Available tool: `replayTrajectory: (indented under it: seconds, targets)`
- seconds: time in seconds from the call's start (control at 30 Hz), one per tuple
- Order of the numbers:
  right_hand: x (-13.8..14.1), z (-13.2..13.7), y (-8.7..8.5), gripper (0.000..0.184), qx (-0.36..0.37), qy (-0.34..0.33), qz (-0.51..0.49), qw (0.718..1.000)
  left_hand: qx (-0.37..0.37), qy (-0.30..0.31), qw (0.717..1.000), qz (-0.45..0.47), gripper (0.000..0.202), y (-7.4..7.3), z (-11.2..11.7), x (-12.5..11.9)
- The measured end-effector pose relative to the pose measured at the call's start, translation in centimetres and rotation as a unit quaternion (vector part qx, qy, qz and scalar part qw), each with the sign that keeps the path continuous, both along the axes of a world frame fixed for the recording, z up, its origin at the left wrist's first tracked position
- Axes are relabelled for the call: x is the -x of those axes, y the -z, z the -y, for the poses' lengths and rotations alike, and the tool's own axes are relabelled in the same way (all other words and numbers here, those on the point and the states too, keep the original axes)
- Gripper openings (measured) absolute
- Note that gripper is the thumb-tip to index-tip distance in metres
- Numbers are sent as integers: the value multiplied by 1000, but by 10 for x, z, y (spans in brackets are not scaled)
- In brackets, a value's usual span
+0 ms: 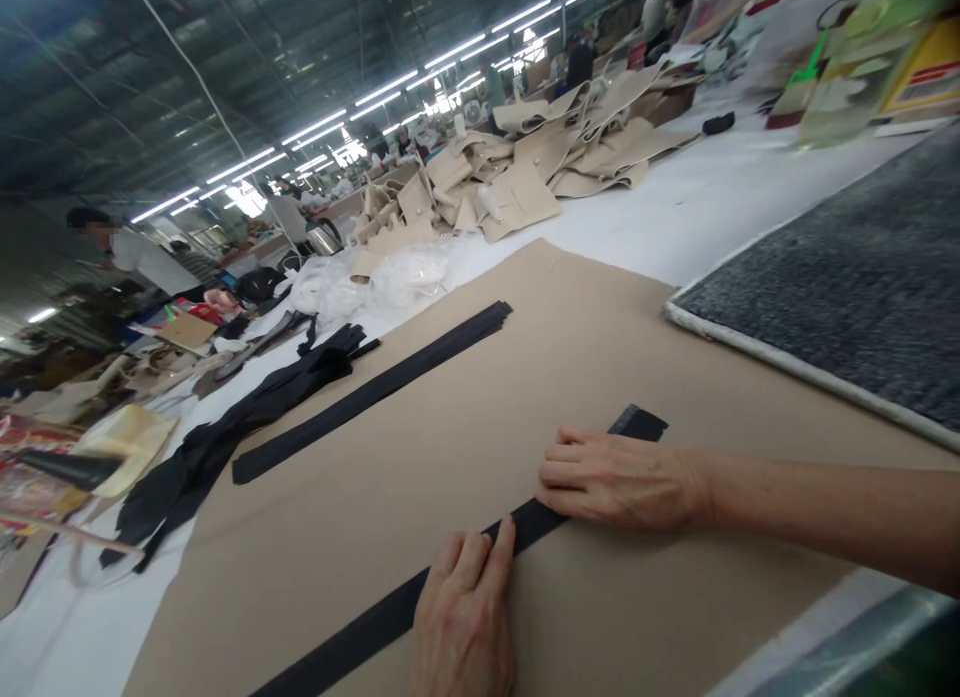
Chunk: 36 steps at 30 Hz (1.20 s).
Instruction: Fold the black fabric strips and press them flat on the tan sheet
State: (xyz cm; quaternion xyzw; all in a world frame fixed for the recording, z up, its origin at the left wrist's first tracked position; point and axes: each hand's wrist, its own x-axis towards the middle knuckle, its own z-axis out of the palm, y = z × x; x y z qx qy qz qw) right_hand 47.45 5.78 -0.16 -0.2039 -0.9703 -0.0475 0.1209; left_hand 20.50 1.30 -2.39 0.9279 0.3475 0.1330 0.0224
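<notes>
A long black fabric strip (pixel 352 622) runs diagonally over a large tan sheet (pixel 420 467) on the table. My left hand (pixel 466 607) bears on the strip at the bottom centre, its bent fingertips closed on the strip's edges. Farther up the same strip lies my right hand (pixel 619 480), fingers curled together over it and their tips partly hidden. The strip's far end shows beyond my right knuckles. A second black strip (pixel 375 392), apart from both hands, lies roughly parallel on the sheet.
A bundle of black strips (pixel 225 437) lies at the sheet's left edge. Clear plastic (pixel 409 272) and piled tan pieces (pixel 517 167) are behind. A dark grey textured board (pixel 840 277) overlaps the right side; bottles (pixel 851 72) stand beyond. A person (pixel 146 257) is at far left.
</notes>
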Motion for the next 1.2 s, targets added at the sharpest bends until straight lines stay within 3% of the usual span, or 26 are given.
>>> replayTrajectory:
  seconds: [0.23,0.43,0.73,1.2]
  targets:
    - [-25,3,-4,23,-12,13,8,1000,-59,-52,996,-45,65,3,0,-9]
    - [-48,5,-5,24,-26,27,10,999,-102,-33,992,-72,71,1,-4,-11]
    - [-78,11,-6,27,-24,55,21,998,-103,-19,994,-28,58,4,-8,-16]
    - [-120,25,-7,31,-22,121,56,991,-177,15,983,-34,61,10,-13,-15]
